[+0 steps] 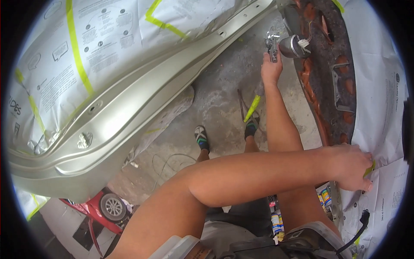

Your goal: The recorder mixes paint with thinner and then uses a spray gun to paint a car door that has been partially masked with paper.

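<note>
White masking sheets (112, 39) spanning upper left and right edge, crinkled, printed, apparently shielding what's beneath. Curved silver panel (116, 116) sweeping diagonally, smooth metal, bare. Dark panel (322, 101), upper right: rough, orange patches. Now left hand (350, 167), right side, fingers bent against sheet (gripping or just bracing? can't tell). Spray gun (272, 46), upper centre-right, shiny metal; right hand (271, 70) wrapped round handle, presumably for control. Yellow-green tape (77, 47), narrow, seems to pin sheets.
</note>
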`<state>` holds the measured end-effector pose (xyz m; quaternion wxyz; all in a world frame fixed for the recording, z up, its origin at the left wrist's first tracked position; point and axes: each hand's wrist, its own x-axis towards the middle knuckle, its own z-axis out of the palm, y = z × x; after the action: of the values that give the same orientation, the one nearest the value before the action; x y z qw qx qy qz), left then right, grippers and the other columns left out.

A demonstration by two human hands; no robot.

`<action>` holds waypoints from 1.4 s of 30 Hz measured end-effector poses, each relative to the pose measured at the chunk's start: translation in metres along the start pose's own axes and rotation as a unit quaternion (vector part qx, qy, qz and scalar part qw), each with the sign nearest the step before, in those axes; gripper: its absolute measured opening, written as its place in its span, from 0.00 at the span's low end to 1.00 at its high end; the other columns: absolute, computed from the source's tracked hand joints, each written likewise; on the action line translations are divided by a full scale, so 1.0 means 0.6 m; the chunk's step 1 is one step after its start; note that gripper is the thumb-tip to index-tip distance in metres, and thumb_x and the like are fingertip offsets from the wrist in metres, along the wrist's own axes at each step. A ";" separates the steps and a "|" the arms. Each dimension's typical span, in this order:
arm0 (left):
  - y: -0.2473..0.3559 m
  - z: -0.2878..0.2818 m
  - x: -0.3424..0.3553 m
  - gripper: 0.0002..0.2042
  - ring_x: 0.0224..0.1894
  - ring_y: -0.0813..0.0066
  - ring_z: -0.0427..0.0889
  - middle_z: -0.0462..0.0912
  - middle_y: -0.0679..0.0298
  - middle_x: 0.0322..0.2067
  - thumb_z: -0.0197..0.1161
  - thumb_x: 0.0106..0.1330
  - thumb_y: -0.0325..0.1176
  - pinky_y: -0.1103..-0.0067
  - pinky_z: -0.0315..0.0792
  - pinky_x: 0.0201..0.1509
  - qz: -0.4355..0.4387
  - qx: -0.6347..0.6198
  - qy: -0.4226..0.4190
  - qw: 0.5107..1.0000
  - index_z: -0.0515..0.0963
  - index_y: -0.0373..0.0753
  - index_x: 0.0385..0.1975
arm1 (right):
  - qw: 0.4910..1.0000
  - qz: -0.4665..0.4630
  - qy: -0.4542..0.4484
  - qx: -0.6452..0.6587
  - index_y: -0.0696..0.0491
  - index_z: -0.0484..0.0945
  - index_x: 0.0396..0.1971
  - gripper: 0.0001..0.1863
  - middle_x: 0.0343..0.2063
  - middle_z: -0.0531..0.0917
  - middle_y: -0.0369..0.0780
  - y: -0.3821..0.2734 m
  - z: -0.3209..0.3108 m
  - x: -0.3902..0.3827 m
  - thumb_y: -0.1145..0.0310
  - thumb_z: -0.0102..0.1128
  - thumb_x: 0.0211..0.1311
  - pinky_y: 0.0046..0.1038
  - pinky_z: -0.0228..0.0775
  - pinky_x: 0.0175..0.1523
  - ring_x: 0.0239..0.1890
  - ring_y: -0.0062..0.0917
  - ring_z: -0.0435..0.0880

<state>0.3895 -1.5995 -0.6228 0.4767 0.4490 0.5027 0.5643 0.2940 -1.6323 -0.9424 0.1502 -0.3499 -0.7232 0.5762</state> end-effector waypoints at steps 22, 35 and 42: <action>0.233 0.155 -0.158 0.25 0.57 0.47 0.70 0.71 0.43 0.58 0.56 0.69 0.39 0.63 0.65 0.64 0.143 -0.118 0.232 0.955 0.69 0.22 0.56 | 0.795 0.274 -0.509 0.182 0.56 0.65 0.68 0.33 0.43 0.86 0.42 -0.335 -0.240 -0.447 0.74 0.61 0.60 0.22 0.78 0.38 0.43 0.24 0.87; 0.251 0.214 -0.173 0.28 0.68 0.42 0.63 0.64 0.38 0.66 0.40 0.77 0.45 0.62 0.57 0.73 0.137 -0.098 0.134 0.977 0.67 0.22 0.60 | 0.971 0.165 -0.174 -0.004 0.53 0.77 0.52 0.19 0.24 0.80 0.32 -0.241 -0.146 -0.365 0.72 0.62 0.60 0.21 0.69 0.25 0.23 0.14 0.76; 0.294 0.259 -0.258 0.29 0.71 0.45 0.59 0.61 0.37 0.67 0.40 0.78 0.46 0.63 0.53 0.75 0.166 -0.069 0.239 0.954 0.65 0.22 0.63 | 0.910 0.220 -0.352 0.024 0.54 0.78 0.49 0.19 0.34 0.87 0.33 -0.367 -0.227 -0.484 0.69 0.67 0.58 0.20 0.74 0.29 0.31 0.15 0.83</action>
<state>0.5496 -1.7378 -0.4370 0.2719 0.3443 0.4801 0.7596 0.5115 -1.7506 -0.6420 -0.2360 -0.2709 -0.6201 0.6974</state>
